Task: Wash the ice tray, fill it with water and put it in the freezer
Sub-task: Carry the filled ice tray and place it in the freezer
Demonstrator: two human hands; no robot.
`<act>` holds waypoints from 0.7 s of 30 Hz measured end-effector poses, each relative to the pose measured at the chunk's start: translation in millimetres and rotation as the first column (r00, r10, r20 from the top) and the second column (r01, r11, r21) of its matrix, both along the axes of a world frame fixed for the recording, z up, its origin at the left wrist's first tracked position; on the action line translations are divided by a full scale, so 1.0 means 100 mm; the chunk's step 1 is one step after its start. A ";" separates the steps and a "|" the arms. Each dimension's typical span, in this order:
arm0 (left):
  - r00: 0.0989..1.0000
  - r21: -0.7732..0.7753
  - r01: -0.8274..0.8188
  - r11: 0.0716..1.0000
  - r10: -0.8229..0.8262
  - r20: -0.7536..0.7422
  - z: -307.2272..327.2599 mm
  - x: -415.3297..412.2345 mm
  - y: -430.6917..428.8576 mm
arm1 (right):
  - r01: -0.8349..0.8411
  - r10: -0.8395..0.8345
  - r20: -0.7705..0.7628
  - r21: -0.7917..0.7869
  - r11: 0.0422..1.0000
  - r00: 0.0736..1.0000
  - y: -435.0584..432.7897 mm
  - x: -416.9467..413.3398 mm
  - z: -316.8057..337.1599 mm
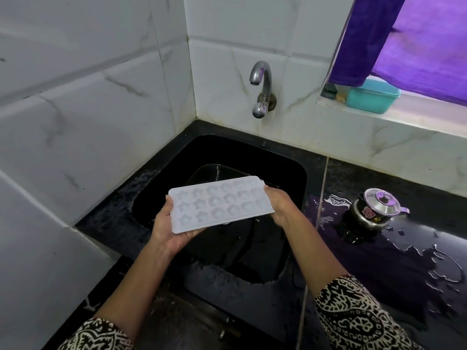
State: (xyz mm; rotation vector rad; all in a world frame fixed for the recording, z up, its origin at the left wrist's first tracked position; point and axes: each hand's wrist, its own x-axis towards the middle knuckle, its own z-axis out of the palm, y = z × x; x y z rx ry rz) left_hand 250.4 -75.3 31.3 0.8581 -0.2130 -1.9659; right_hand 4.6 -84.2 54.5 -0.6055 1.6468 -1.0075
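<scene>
A white ice tray [219,203] with star and round moulds hangs level over the black sink [290,170]. My left hand [169,227] grips its near left end from below, thumb on the rim. The far right end is held by my right hand [279,204], fingers curled under the edge. A steel tap [261,83] juts from the tiled wall above the sink, with no water running from it. Whether the moulds hold water I cannot tell.
Right of the sink, on the wet black counter [379,269], stands a small steel pot with a lid [376,209] among water puddles. A teal box [372,96] sits on the window ledge under a purple curtain [414,44]. Tiled walls close the left and back.
</scene>
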 end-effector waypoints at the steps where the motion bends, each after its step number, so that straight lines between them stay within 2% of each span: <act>1: 1.000 -0.008 -0.004 1.000 0.004 -0.013 0.00 0.01 -0.01 | 0.002 -0.002 0.008 0.001 1.000 1.000 0.00 0.01 0.00; 7: 1.000 -0.015 -0.010 1.000 0.010 -0.013 0.02 0.04 -0.01 | -0.006 0.011 0.115 -0.041 0.999 0.993 0.05 0.02 0.07; 11: 0.997 -0.011 -0.071 0.997 0.071 0.001 0.04 0.04 0.07 | -0.051 0.067 0.174 -0.095 0.994 0.983 0.10 0.02 0.17; 21: 0.957 0.005 -0.288 0.958 0.288 0.034 0.08 0.00 0.58 | -0.238 0.258 0.171 -0.131 0.962 0.951 0.08 0.02 0.24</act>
